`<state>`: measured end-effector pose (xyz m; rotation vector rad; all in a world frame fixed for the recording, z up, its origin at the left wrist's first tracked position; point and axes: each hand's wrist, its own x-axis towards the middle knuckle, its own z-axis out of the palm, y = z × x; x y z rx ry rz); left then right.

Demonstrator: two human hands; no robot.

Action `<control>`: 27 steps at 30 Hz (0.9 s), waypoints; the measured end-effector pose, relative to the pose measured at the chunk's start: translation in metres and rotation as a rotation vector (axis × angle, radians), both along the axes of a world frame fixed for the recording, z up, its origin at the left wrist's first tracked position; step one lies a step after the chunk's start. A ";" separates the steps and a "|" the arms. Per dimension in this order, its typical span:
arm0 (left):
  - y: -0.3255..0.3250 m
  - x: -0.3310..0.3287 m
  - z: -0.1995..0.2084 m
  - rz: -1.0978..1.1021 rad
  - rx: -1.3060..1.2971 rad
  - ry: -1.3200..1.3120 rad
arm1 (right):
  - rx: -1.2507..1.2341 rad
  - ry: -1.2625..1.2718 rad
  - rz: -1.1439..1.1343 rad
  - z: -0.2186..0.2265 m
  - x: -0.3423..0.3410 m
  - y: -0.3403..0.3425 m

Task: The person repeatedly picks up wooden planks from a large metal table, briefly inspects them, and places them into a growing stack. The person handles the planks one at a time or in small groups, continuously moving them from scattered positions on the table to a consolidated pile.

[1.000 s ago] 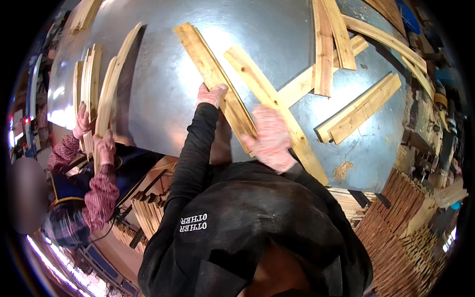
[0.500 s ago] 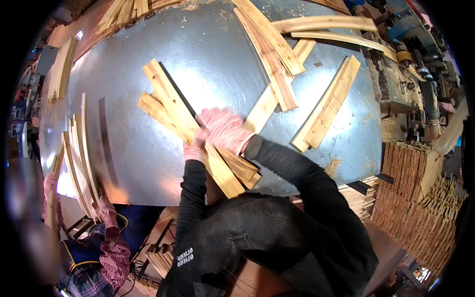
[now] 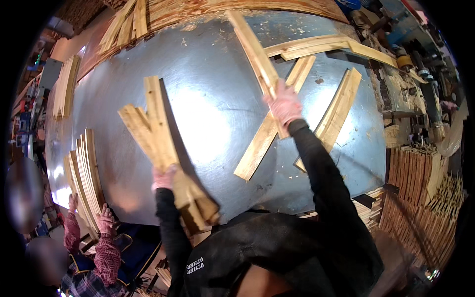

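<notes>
My left hand [image 3: 164, 178]: clamped round splayed boards [image 3: 161, 128], table's [image 3: 116, 168] near edge
Right hand [image 3: 285, 105]: well apart, gripping long planks [image 3: 251, 49]
Bunched: one lot, I reckon
Loose: crossing slat [image 3: 255, 156], paired strips [image 3: 341, 104] left, probably

Bright white glare on tabletop [image 3: 123, 173]; shadow beside boards [image 3: 159, 123], lower ends motion-blurred; edges bowed, corners black.

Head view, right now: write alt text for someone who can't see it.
A person's pink-gloved left hand grips splayed wooden boards over a metal table while the right hand lies on other planks. At left, a co-worker's hands are by a row of pale strips.
</notes>
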<state>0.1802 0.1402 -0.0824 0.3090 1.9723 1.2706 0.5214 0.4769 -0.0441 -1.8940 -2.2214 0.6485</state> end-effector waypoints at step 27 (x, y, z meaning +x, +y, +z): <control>0.008 0.042 0.036 -0.139 -0.256 1.025 | -0.529 0.631 0.262 0.013 -0.152 -0.233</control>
